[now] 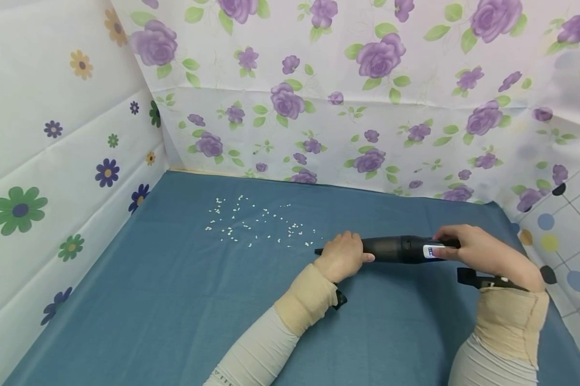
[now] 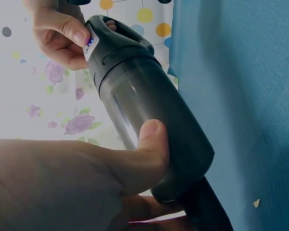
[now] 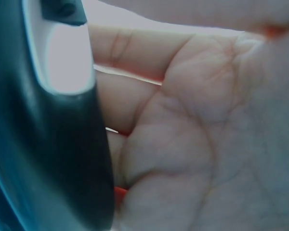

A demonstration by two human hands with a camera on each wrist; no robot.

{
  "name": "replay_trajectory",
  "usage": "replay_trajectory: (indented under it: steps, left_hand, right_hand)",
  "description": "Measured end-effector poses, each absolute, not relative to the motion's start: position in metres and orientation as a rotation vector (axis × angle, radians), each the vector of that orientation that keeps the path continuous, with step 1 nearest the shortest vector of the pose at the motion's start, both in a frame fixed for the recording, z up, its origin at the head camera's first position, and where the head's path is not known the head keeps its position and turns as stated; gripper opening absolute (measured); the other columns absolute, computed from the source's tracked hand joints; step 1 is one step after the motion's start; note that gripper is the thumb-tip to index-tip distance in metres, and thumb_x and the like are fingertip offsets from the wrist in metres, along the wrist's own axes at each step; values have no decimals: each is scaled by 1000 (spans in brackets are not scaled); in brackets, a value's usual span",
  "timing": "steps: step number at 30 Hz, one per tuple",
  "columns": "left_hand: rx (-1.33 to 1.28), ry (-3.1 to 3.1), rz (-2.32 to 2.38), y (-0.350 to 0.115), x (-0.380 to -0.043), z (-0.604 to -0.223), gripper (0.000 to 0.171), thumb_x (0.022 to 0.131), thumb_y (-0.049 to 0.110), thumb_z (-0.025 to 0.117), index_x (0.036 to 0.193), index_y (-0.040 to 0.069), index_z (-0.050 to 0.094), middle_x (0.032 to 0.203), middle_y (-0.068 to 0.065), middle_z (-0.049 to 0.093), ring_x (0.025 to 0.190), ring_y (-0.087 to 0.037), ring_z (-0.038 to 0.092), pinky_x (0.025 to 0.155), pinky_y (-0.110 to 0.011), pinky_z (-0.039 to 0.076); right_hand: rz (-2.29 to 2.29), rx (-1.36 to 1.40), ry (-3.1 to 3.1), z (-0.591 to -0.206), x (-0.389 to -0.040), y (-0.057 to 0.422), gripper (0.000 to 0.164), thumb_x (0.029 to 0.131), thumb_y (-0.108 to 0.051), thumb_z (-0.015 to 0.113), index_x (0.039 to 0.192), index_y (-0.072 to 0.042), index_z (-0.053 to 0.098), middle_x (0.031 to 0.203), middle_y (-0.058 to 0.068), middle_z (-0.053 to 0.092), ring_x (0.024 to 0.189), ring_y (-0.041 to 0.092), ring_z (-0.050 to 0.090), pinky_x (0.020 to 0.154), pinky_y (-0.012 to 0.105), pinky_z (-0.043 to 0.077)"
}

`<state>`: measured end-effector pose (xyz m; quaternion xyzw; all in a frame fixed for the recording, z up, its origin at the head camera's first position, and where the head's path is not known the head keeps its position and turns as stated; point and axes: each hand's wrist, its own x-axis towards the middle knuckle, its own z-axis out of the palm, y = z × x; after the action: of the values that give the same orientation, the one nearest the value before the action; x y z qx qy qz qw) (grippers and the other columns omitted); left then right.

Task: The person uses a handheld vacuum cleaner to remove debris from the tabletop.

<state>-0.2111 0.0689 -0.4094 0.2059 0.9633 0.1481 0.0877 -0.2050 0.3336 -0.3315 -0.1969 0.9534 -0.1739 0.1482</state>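
A black handheld vacuum cleaner [image 1: 391, 250] is held level over the blue cloth, its narrow nozzle [image 1: 318, 251] pointing left. My left hand [image 1: 340, 257] grips its front end, thumb lying along the smoky clear dust cup [image 2: 135, 91] in the left wrist view. At the rear, my right hand [image 1: 485, 257] holds the handle, with the thumb by a white panel [image 1: 430, 252] whose small indicator lights are lit. In the right wrist view, the fingers curl behind the dark handle [image 3: 82, 159]. Small white scraps [image 1: 229, 232] lie scattered left of the nozzle.
The blue cloth [image 1: 174, 300] covers the table. Behind it hangs a white sheet with purple flowers [image 1: 287, 101]; a flowered sheet [image 1: 20, 210] lines the left side, and a dotted one [image 1: 549, 242] the right. Black wrist mounts [image 1: 478, 279] are strapped on both arms.
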Motion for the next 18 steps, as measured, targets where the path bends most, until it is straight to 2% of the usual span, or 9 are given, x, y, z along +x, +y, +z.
replay_trajectory:
  steps: [15,18]
  left_hand:
    - [672,2945,500,73,-212,-416,53,96,50,50,117,3,61,98,-11,60,85,-25,59,70,-38,54]
    - [675,2964,495,72,-215,-420,53,96,51,49,118,4,60,100,-10,59,87,-25,58,72,-38,53]
  right_hand:
    - [-507,-538,2773,-333,-204,340,38,94,-32,62,114,1,62,100,10,67,83,19,59,67,39,49]
    - [-515,-529,2772,-333,-204,338,41,94,-33,62,115,2,61,99,9,68,82,18,59,66,38,49]
